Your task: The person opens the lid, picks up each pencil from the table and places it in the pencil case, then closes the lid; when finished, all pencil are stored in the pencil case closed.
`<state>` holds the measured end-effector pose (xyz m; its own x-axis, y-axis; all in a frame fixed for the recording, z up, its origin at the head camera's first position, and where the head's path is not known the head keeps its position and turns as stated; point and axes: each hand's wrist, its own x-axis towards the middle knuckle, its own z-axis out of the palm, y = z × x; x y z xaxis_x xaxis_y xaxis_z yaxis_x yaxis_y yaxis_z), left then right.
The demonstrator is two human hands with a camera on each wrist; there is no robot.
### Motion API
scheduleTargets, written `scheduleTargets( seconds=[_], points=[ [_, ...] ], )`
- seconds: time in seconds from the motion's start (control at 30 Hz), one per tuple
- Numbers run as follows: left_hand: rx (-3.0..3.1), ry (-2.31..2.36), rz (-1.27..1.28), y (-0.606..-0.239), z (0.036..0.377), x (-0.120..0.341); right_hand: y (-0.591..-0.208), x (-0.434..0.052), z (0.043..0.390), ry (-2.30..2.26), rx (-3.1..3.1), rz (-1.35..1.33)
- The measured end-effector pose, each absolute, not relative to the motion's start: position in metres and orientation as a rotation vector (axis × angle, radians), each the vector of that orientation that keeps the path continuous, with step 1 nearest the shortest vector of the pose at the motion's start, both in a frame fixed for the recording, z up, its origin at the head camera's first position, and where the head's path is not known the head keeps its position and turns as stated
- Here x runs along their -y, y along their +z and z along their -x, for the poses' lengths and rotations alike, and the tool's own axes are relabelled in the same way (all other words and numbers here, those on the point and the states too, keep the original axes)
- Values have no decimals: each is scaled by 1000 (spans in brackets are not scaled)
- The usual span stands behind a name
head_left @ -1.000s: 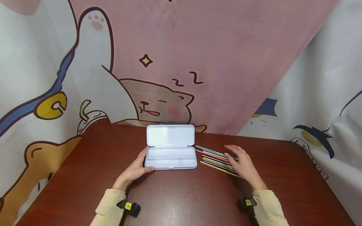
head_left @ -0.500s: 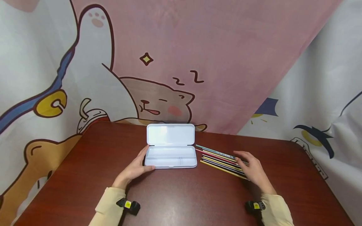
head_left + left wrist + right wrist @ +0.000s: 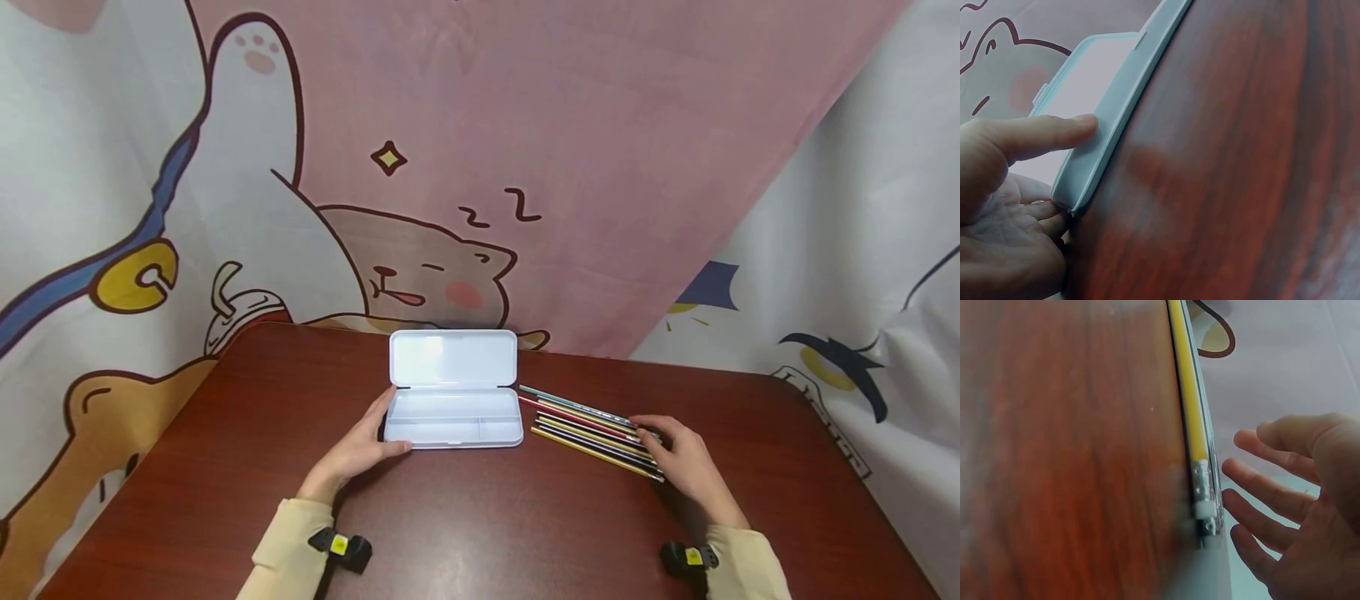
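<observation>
A white pencil case [image 3: 453, 443] lies with its lid [image 3: 453, 358] raised, its divided tray showing nothing inside. My left hand [image 3: 356, 446] grips the case's left end, thumb along the front edge and fingers round the side. In the left wrist view the thumb [image 3: 1054, 134] rests on the case wall. To the right of the case, several pencils [image 3: 588, 429] in yellow, red, teal and dark colours lie side by side. At their right ends is my right hand [image 3: 686, 458], fingers loosely spread. The right wrist view shows those fingers [image 3: 1266, 487] beside a yellow pencil's eraser end [image 3: 1202, 487].
The dark red-brown table [image 3: 465, 525] reaches back to a cartoon-printed cloth [image 3: 585, 208] hung behind it. Black straps with small devices sit on both wrists, over cream sleeves [image 3: 288, 550].
My right hand has slid right and towards me along the pencils, uncovering more of their right ends. The pencils, the case and my left hand look unmoved.
</observation>
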<state>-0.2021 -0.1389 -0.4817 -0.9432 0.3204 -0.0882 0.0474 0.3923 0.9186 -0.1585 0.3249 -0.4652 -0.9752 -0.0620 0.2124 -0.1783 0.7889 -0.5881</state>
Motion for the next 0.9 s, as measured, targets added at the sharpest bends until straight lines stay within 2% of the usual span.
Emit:
scheduleTargets(
  seconds=[0.9],
  points=[
    [-2416,1517,-340,-482,203,140,-459,-335,123,795,2883,-273]
  ],
)
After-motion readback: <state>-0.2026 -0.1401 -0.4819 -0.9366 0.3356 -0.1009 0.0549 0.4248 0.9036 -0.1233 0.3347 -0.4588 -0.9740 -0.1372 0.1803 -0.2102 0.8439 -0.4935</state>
